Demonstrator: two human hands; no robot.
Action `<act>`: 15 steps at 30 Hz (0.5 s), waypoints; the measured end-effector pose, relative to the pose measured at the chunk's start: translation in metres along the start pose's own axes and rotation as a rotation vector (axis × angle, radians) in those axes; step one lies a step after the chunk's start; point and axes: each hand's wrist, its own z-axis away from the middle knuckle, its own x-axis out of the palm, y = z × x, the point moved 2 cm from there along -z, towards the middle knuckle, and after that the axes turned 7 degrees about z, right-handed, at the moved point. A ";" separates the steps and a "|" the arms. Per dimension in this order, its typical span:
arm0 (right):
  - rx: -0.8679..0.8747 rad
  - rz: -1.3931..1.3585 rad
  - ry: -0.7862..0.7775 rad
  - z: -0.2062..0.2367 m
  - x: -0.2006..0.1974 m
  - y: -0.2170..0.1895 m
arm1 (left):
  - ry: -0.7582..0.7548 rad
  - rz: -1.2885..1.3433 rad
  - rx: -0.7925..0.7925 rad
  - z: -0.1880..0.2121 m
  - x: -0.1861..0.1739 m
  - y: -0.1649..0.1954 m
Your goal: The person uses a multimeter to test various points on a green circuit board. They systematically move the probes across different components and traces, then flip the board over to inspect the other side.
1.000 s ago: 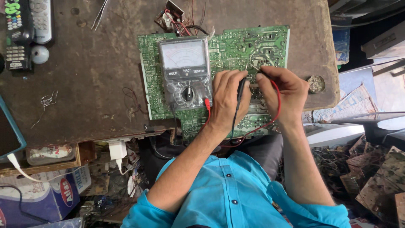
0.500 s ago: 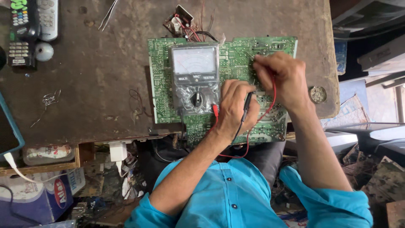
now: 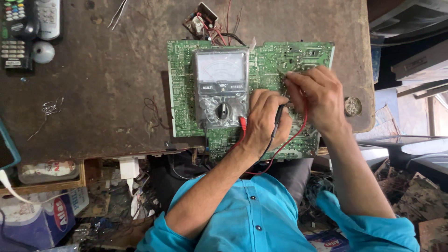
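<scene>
the large green printed circuit board [image 3: 186, 88] lies solder side up on the scarred brown worktop [image 3: 102, 93], its near edge overhanging. a grey analogue meter with a rotary dial [image 3: 220, 88] rests on the board. the left hand [image 3: 265, 122] has its fingers closed around a black test probe [image 3: 279, 114]; the right hand [image 3: 317, 95] pinches what is judged to be the red probe, its tip hidden, with the thin red lead [image 3: 298, 133] looping below. risks: a probe tip slipping could bridge adjacent solder joints; hand pressure could tip the overhanging board; the unsecured meter could slide.
</scene>
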 end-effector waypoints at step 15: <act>0.099 0.092 0.079 0.023 0.001 0.008 | -0.017 -0.017 0.024 -0.001 0.000 0.003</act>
